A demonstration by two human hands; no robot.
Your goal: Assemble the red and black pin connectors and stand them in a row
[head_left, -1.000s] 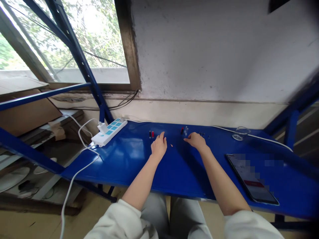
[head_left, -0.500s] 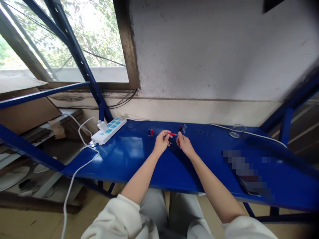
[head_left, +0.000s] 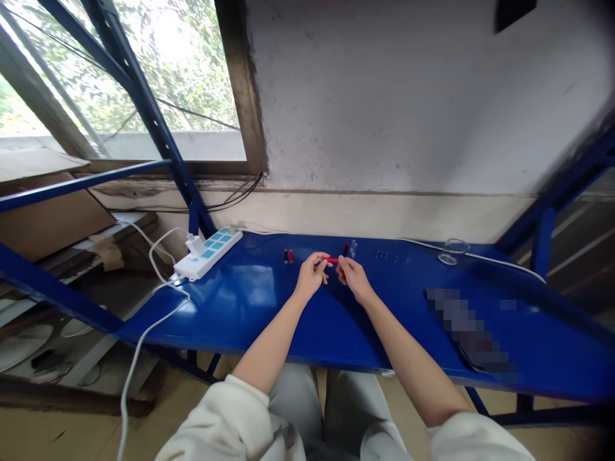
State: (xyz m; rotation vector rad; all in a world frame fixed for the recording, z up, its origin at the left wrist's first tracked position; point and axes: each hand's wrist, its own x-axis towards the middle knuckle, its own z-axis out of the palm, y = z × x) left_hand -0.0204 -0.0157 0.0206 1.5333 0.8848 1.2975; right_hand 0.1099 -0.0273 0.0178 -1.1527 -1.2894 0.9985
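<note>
A slim red pen-shaped tube (head_left: 332,260) is held level between my two hands above the blue table. My left hand (head_left: 314,271) pinches its left end between thumb and fingertips. At the other end, my right hand (head_left: 353,276) closes its thumb and fingers on the tube. The fingers cover both ends. Just beyond my right hand lie small red and black pieces (head_left: 346,248) and clear pieces (head_left: 353,247). Left of my left hand, a small black piece (head_left: 286,256) and a small red piece (head_left: 291,256) stand side by side.
A white power strip (head_left: 209,254) with a plugged-in cable sits at the table's left. Several tiny parts (head_left: 385,255) lie right of my hands. Farther right are a clear round container (head_left: 449,257) and a blurred dark flat object (head_left: 468,333). A wall (head_left: 398,214) runs behind.
My right hand has moved slightly left along the red tube, and its fingers now cover the tube's right end. The left hand stays nearly in place.
</note>
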